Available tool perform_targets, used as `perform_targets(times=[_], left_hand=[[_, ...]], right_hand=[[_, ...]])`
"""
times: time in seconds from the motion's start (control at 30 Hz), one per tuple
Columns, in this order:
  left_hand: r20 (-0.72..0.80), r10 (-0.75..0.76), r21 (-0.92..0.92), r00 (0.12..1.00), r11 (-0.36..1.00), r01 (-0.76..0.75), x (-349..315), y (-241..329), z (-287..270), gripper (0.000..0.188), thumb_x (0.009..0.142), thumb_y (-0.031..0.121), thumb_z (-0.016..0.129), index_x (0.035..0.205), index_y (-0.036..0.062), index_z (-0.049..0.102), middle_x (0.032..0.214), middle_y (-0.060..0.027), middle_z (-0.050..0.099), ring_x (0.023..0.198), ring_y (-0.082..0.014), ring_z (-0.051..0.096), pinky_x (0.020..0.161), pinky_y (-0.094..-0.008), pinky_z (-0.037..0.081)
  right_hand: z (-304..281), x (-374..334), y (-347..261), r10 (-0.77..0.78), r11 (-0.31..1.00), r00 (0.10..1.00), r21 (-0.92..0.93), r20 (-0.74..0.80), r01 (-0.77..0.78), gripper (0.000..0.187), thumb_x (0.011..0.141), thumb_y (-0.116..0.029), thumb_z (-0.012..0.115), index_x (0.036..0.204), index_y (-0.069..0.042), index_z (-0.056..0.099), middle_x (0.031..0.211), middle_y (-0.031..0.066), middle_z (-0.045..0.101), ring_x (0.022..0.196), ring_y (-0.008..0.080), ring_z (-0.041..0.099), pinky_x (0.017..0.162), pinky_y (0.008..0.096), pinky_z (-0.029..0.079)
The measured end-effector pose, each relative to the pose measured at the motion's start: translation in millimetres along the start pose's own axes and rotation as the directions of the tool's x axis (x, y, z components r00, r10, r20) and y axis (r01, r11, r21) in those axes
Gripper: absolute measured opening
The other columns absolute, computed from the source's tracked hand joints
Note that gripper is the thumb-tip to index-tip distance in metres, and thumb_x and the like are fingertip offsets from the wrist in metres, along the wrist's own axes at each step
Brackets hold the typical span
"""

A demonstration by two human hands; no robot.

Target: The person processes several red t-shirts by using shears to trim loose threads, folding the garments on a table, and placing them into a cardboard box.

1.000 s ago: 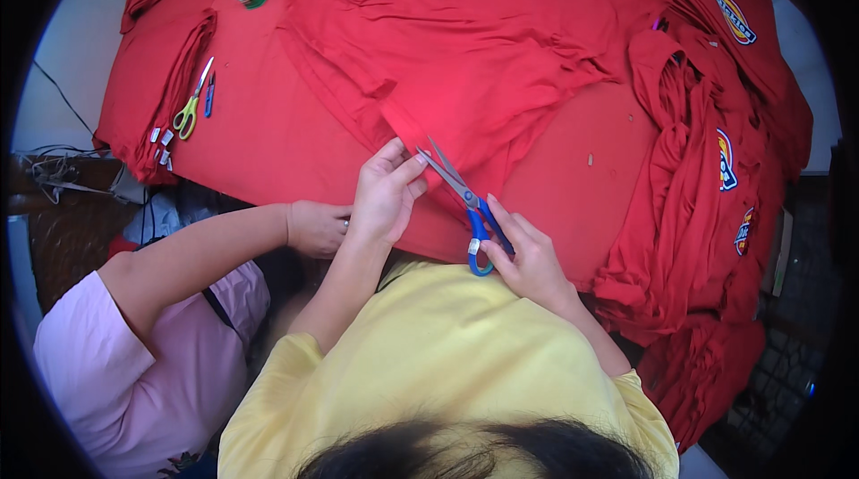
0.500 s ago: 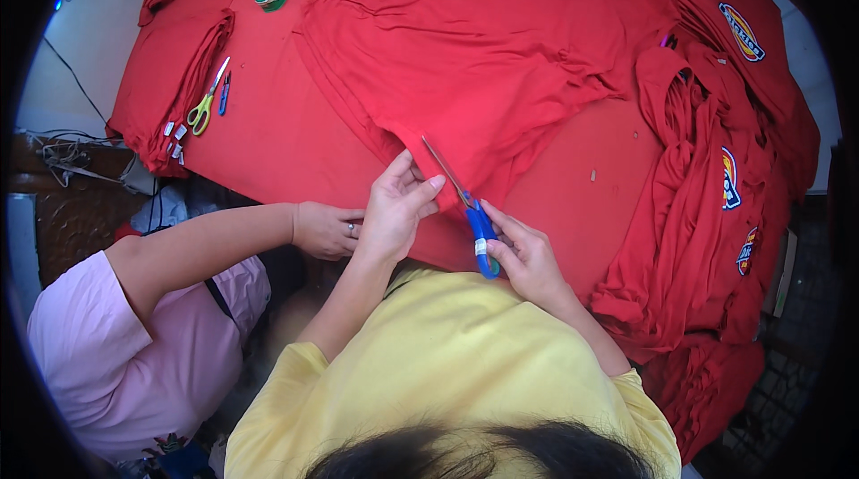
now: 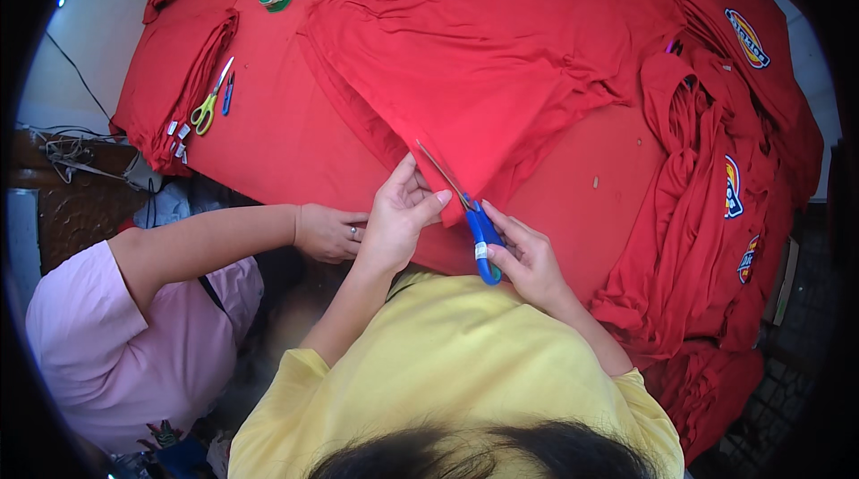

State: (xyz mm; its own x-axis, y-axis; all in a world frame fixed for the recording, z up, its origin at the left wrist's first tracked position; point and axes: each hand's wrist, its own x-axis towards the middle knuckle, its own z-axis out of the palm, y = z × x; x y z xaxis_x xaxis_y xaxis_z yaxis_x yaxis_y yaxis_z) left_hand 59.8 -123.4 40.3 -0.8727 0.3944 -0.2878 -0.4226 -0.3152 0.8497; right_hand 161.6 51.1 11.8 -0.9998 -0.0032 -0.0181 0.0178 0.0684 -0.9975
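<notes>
In right hand (image 3: 530, 262), blue-handled scissors (image 3: 484, 242): smooth, faintly glossy plastic grips, thin metal blades. Just ahead of left hand (image 3: 398, 217), red garment (image 3: 501, 59): soft matt cloth, finely creased farther out. Beyond left hand, toward the left, note flat, smooth, matt red table surface (image 3: 268, 144); cannot tell cloth from coated sheet. There too, see yellow-handled scissors (image 3: 205, 114): shiny metal blades, smooth plastic grips. Well right of right hand, heaped garments (image 3: 684, 202): matt cloth, rough with folds. Far left of left hand, brown panel (image 3: 98, 206): apparently wood, dull sheen, uneven relief.
</notes>
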Motion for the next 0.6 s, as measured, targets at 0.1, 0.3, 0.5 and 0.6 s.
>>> perform_targets(times=[0.1, 0.3, 0.5, 0.6], left_hand=[[-0.027, 0.006, -0.097, 1.0, 0.995, -0.009, 2, 2, 4, 0.055, 0.086, -0.003, 0.059, 0.137, 0.0019, 0.039, 0.107, -0.0061, 0.061, 0.091, -0.0101, 0.061, 0.075, -0.0227, 0.051], [-0.005, 0.003, -0.16, 1.0, 0.987, -0.004, 18, 0, -11, 0.054, 0.085, -0.004, 0.06, 0.135, 0.0024, 0.042, 0.111, -0.0066, 0.06, 0.091, -0.0091, 0.059, 0.075, -0.0216, 0.048], [0.102, -0.024, -0.049, 0.994, 0.998, 0.029, 14, 4, -8, 0.056, 0.085, -0.004, 0.06, 0.137, 0.0029, 0.041, 0.111, -0.0067, 0.059, 0.094, -0.0103, 0.059, 0.076, -0.0219, 0.048], [0.074, -0.019, -0.071, 0.997, 0.997, 0.024, 15, 5, -2, 0.055, 0.085, -0.004, 0.059, 0.136, 0.0021, 0.041, 0.111, -0.0071, 0.059, 0.095, -0.0111, 0.059, 0.08, -0.0232, 0.049]], right_hand=[[-7, 0, -9, 0.311, 0.933, 0.947, 0.167, 0.08, -0.32, 0.053, 0.088, -0.014, 0.064, 0.136, -0.003, 0.045, 0.102, 0.0111, 0.064, 0.081, 0.0106, 0.058, 0.072, 0.0269, 0.051], [0, -2, -3, 0.089, 0.995, 0.996, -0.035, -0.024, -0.09, 0.052, 0.088, -0.012, 0.063, 0.137, -0.005, 0.045, 0.099, 0.0096, 0.064, 0.081, 0.0098, 0.058, 0.07, 0.0255, 0.05], [-4, 9, 1, 0.083, 0.996, 0.997, -0.029, -0.004, -0.083, 0.052, 0.089, -0.011, 0.062, 0.137, -0.005, 0.045, 0.094, 0.0095, 0.063, 0.078, 0.0108, 0.059, 0.068, 0.0249, 0.05], [-4, 10, -9, 0.243, 0.966, 0.97, 0.088, 0.003, -0.243, 0.051, 0.089, -0.01, 0.061, 0.137, -0.005, 0.045, 0.093, 0.0094, 0.063, 0.074, 0.0098, 0.058, 0.065, 0.0257, 0.049]])
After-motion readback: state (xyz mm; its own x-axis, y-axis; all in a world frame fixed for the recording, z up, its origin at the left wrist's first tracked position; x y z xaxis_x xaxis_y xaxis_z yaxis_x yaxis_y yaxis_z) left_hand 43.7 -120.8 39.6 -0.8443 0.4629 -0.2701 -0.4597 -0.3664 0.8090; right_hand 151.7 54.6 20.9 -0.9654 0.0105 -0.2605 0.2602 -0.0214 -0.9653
